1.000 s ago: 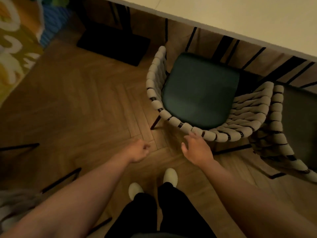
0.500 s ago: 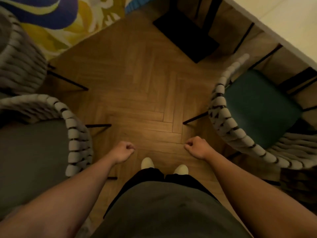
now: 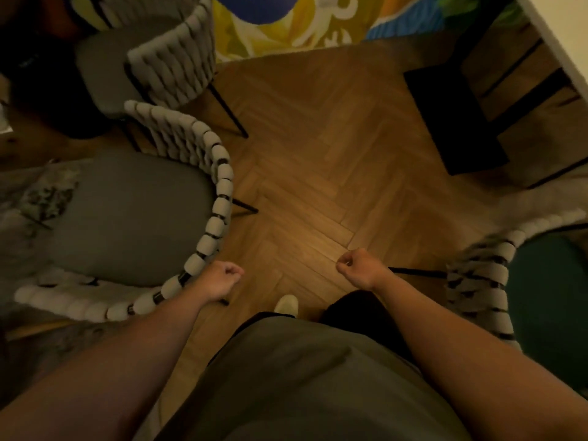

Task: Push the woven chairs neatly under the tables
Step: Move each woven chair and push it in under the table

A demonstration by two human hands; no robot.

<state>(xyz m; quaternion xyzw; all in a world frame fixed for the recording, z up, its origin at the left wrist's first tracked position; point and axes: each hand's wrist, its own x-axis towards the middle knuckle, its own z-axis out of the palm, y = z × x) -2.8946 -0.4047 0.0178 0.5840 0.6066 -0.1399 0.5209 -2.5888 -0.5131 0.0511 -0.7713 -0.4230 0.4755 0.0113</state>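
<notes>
The left hand (image 3: 222, 279), curled into an empty fist, hovers just beside the back rim of the grey woven chair (image 3: 219, 192). The right hand (image 3: 359, 268), also an empty fist, is near the green-seated chair (image 3: 477, 281) but apart from it.

Floor (image 3: 318, 173) is warm honey-brown wood laid in herringbone, and the bright print (image 3: 286, 23) past it swirls yellow, blue, white and a bit of green. The near chair (image 3: 222, 186) has a plain grey seat and a cream woven back ringed with thin dark bands. The far chair (image 3: 178, 68) is all muted grey weave, and the right-hand chair (image 3: 553, 297) is deep green with cream-and-black wrap.
</notes>
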